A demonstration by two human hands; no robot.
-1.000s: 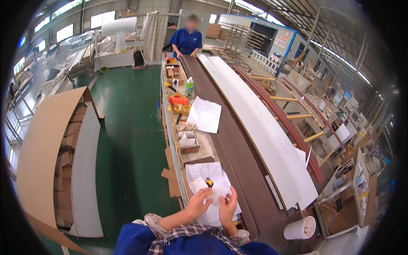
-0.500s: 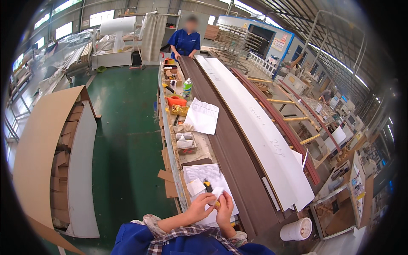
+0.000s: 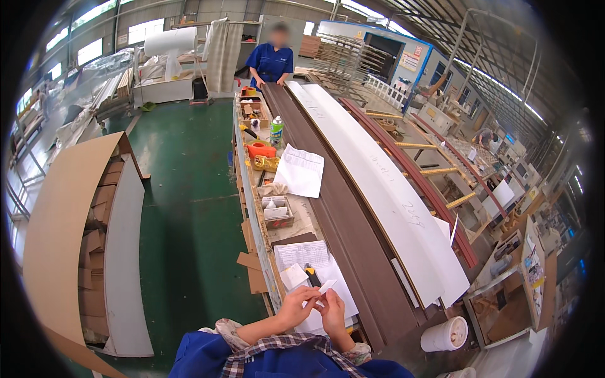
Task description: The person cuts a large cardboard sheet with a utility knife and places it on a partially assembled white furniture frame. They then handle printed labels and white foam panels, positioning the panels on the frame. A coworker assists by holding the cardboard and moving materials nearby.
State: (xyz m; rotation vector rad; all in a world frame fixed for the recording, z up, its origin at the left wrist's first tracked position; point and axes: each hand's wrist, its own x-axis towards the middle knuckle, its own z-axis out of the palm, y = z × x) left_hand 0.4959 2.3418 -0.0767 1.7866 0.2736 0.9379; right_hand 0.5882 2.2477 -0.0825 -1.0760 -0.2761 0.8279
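Note:
Between my two hands is a small white slip [image 3: 327, 286], pinched at its edges over the bench's near end. My left hand [image 3: 299, 307] has its fingers closed on the slip's left side. My right hand [image 3: 331, 310] pinches it from the right, thumb and fingers together. Just beyond them a yellow-and-black utility knife [image 3: 311, 275] lies on printed sheets [image 3: 301, 253]. A small square white paper [image 3: 293, 276] rests to the left of the knife. What lies on the bench directly below my hands is partly hidden.
Long brown panels [image 3: 343, 252] and a white-covered board [image 3: 391, 195] stretch away on my right. A co-worker [image 3: 271, 60] stands at their far end, hands on the panels. A white bucket [image 3: 444, 334] stands low right. Cardboard [image 3: 57, 233] leans at left.
The white slip has turned and shows smaller between my fingers, and my right hand's fingers have drawn in closer around it. The bench things lie as before.

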